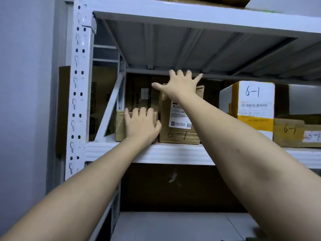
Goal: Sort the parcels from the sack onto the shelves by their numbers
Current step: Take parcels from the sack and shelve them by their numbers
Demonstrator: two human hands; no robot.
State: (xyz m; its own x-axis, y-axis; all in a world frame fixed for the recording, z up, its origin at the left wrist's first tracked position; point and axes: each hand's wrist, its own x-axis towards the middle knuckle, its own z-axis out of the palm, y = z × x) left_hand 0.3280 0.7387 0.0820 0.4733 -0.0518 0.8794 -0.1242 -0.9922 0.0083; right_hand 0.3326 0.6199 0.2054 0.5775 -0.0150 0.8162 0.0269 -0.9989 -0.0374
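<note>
A small taped cardboard parcel [119,126] stands at the left end of the white shelf [173,153]. My left hand [141,125] lies flat against its front, fingers over its top edge. Right beside it stands a taller brown parcel [180,124] with a white label and "6-1" written low on its front. My right hand [180,84] is spread wide, palm against that parcel's upper part, fingers reaching past its top. Neither hand is closed around anything.
Further right on the same shelf stand a white-and-yellow box [251,105] marked "6-1" and a low brown box [295,133] marked "6-1". The slotted white upright [78,94] frames the left side. The shelf above [191,46] hangs close overhead. Another shelf lies below.
</note>
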